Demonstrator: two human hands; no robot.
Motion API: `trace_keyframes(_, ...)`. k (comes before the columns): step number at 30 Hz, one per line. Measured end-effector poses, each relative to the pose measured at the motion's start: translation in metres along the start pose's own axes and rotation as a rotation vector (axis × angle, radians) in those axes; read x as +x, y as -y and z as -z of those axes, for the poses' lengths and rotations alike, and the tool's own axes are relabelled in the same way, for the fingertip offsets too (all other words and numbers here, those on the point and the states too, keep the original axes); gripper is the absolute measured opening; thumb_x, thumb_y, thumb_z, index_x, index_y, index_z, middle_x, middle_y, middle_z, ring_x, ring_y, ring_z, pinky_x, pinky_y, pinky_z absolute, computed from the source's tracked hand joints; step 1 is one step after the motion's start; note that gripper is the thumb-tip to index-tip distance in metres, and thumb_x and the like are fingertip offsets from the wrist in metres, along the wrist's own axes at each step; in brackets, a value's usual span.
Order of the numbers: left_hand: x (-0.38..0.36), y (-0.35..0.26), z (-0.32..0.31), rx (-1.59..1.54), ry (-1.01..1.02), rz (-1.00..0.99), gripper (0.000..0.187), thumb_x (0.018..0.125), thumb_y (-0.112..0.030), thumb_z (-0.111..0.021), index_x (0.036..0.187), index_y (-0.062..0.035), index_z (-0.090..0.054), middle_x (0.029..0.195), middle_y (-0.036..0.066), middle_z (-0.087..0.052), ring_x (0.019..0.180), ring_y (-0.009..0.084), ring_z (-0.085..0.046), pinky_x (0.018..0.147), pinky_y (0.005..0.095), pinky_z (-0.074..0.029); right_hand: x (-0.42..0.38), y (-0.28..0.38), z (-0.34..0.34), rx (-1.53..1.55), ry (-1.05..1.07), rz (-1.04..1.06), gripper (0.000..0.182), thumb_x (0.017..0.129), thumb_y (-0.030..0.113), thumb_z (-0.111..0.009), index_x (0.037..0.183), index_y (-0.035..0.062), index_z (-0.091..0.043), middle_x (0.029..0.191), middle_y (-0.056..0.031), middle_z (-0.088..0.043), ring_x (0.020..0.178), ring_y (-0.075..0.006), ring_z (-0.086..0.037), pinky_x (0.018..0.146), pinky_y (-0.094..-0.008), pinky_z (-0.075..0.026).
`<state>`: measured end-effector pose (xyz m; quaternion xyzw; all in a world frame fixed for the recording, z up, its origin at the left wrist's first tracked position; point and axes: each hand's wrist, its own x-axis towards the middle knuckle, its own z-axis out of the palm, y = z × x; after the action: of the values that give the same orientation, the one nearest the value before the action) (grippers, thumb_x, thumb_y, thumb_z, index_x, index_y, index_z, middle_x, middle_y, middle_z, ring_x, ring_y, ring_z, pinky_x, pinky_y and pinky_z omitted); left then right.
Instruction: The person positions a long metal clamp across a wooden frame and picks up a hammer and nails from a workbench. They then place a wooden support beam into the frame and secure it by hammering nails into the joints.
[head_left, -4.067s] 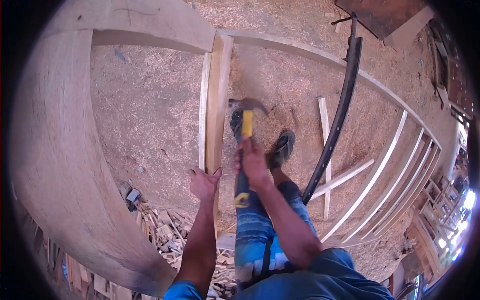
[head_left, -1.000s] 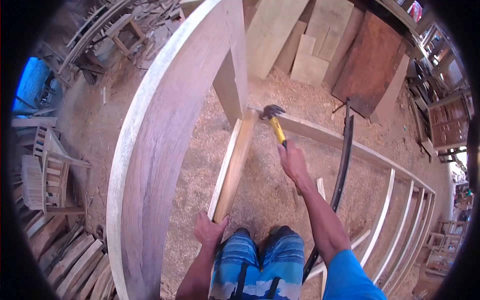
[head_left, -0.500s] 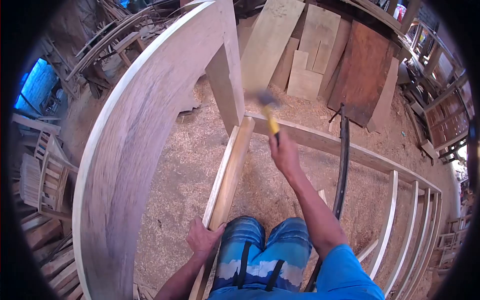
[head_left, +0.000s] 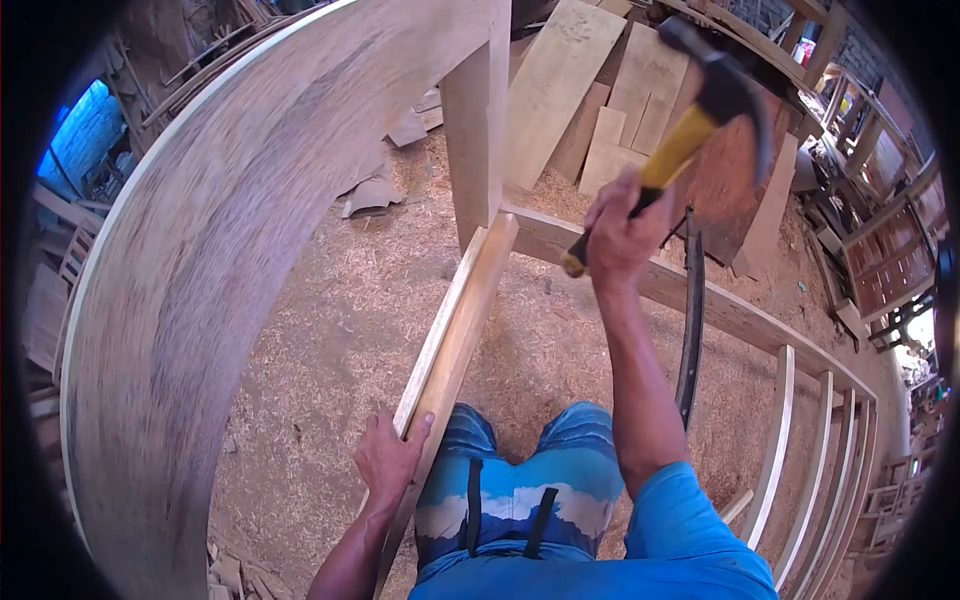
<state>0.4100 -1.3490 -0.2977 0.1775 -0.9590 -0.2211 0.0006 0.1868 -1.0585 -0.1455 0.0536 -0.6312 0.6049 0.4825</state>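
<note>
My right hand [head_left: 628, 230] is closed round the yellow-and-black handle of a claw hammer [head_left: 684, 143], raised in front of me with its dark head up and to the right. My left hand [head_left: 390, 452] grips the near part of a wooden rail [head_left: 468, 310], thumb on top, fingers over a paler strip along its left side. The far end of that rail meets a wooden post [head_left: 472, 150] and a long side board [head_left: 740, 315]. A large curved wooden panel [head_left: 200, 270] rises on the left and joins the post.
A dark metal bar clamp [head_left: 692, 330] crosses the side board. Several slats [head_left: 774, 440] run from that board at right. Loose boards [head_left: 565, 80] lie at the back. Wood shavings cover the floor [head_left: 320, 380]; wood scraps [head_left: 370, 195] lie beyond the panel.
The hammer has swung up and to the right, away from the far end of the rail. My left hand still holds the rail. The whole view has shifted slightly.
</note>
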Motion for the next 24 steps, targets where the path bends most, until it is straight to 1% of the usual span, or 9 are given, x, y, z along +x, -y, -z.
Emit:
trace_keyframes(2, 0.0, -0.007, 0.008, -0.009, 0.027, 0.043, 0.076, 0.082, -0.068, -0.072, 0.107, 0.0034, -0.066, 0.104, 0.024, -0.066, 0.096, 0.0443, -0.068, 0.084, 0.0555, -0.052, -0.029, -0.044, 0.018, -0.478, 0.246, 0.066, 0.034, 0.105, 0.032, -0.06, 0.098, -0.0007, -0.053, 0.073, -0.0191, -0.061, 0.065, -0.0328, -0.063, 0.064, -0.0452, -0.05)
trace_keyframes(4, -0.002, -0.009, 0.012, -0.039, 0.037, 0.092, 0.078, 0.081, -0.068, -0.073, 0.112, 0.0036, -0.067, 0.108, 0.025, -0.067, 0.099, 0.0442, -0.068, 0.087, 0.0549, -0.052, -0.054, -0.107, 0.052, -0.797, 0.88, -0.193, 0.038, 0.104, 0.036, -0.058, 0.103, -0.0011, -0.056, 0.087, -0.0297, -0.068, 0.08, -0.0492, -0.066, 0.074, -0.057, -0.05)
trace_keyframes(7, -0.002, -0.011, 0.018, -0.028, 0.078, 0.114, 0.081, 0.079, -0.067, -0.076, 0.118, 0.0041, -0.066, 0.113, 0.026, -0.068, 0.104, 0.0438, -0.068, 0.091, 0.0534, -0.052, -0.07, -0.1, 0.057, -0.819, 0.945, -0.313, 0.041, 0.103, 0.04, -0.056, 0.108, -0.0001, -0.058, 0.096, -0.0325, -0.069, 0.091, -0.0539, -0.065, 0.08, -0.0638, -0.046)
trace_keyframes(13, -0.001, -0.019, 0.025, -0.106, 0.129, 0.175, 0.09, 0.078, -0.063, -0.079, 0.129, 0.0092, -0.063, 0.119, 0.031, -0.068, 0.114, 0.0441, -0.067, 0.1, 0.0512, -0.05, -0.051, -0.012, 0.036, -0.529, 0.656, -0.312, 0.032, 0.105, 0.032, -0.058, 0.106, 0.0, -0.057, 0.084, -0.0272, -0.068, 0.075, -0.0488, -0.065, 0.066, -0.0534, -0.048)
trace_keyframes(15, -0.002, -0.014, 0.018, -0.101, 0.097, 0.162, 0.085, 0.077, -0.065, -0.078, 0.122, 0.0064, -0.065, 0.115, 0.029, -0.069, 0.108, 0.0436, -0.068, 0.095, 0.0516, -0.051, -0.045, 0.006, 0.025, -0.361, 0.448, -0.285, 0.029, 0.105, 0.028, -0.059, 0.106, -0.0001, -0.056, 0.082, -0.0263, -0.067, 0.072, -0.0473, -0.064, 0.062, -0.05, -0.047)
trace_keyframes(16, 0.0, -0.013, 0.016, -0.098, 0.076, 0.153, 0.082, 0.077, -0.066, -0.078, 0.118, 0.005, -0.066, 0.112, 0.028, -0.07, 0.106, 0.0434, -0.069, 0.092, 0.0519, -0.052, -0.044, 0.007, 0.021, -0.274, 0.34, -0.266, 0.027, 0.105, 0.027, -0.06, 0.105, -0.0002, -0.056, 0.081, -0.0259, -0.067, 0.07, -0.0465, -0.063, 0.06, -0.0483, -0.047)
trace_keyframes(19, 0.0, -0.013, 0.015, -0.07, 0.081, 0.155, 0.081, 0.077, -0.065, -0.079, 0.117, 0.0048, -0.067, 0.111, 0.028, -0.07, 0.104, 0.0433, -0.069, 0.091, 0.0518, -0.052, -0.071, -0.048, 0.024, -0.371, 0.299, -0.076, 0.026, 0.105, 0.025, -0.06, 0.106, -0.0008, -0.054, 0.083, -0.0267, -0.068, 0.075, -0.0469, -0.066, 0.06, -0.049, -0.047)
trace_keyframes(23, -0.001, -0.014, 0.023, -0.075, 0.101, 0.13, 0.081, 0.077, -0.066, -0.078, 0.112, 0.0057, -0.067, 0.106, 0.029, -0.071, 0.1, 0.0437, -0.071, 0.089, 0.0527, -0.053, -0.083, -0.101, 0.058, -0.862, 0.899, -0.356, 0.037, 0.104, 0.034, -0.056, 0.104, -0.0031, -0.057, 0.091, -0.033, -0.069, 0.093, -0.0513, -0.068, 0.075, -0.0592, -0.049)
trace_keyframes(24, 0.003, -0.012, 0.02, -0.072, 0.079, 0.115, 0.08, 0.077, -0.066, -0.078, 0.11, 0.0059, -0.068, 0.106, 0.029, -0.071, 0.099, 0.0438, -0.071, 0.088, 0.0529, -0.053, -0.08, -0.098, 0.057, -0.839, 0.881, -0.406, 0.043, 0.104, 0.04, -0.054, 0.105, -0.0028, -0.058, 0.094, -0.0335, -0.069, 0.095, -0.0527, -0.067, 0.082, -0.0619, -0.048)
